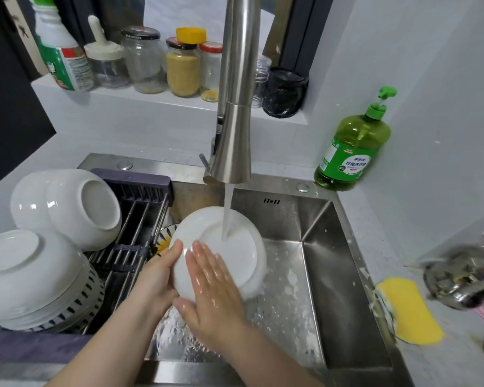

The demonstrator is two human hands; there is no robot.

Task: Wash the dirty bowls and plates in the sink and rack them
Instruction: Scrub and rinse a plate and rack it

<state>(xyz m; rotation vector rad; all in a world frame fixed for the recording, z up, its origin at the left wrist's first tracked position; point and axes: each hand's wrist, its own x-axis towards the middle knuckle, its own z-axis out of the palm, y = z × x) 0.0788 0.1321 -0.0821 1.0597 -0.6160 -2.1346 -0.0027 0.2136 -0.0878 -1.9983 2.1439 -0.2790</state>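
Note:
A white plate (235, 252) is tilted over the steel sink (344, 275), underside up, with water from the faucet (234, 113) falling onto it. My left hand (158, 277) grips its left rim, thumb over the edge. My right hand (210, 286) lies flat on the plate's underside with wet, straight fingers. Upturned white bowls (81, 208) and a stack of bowls (25, 275) rest on the dark rack (140, 219) over the sink's left side. A patterned dish (165, 236) peeks out behind the plate.
A green dish soap bottle (352, 152) stands at the sink's back right corner. A yellow sponge (405, 311) lies on the right counter beside a metal pot (464, 277). Jars (182, 68) line the sill behind the faucet.

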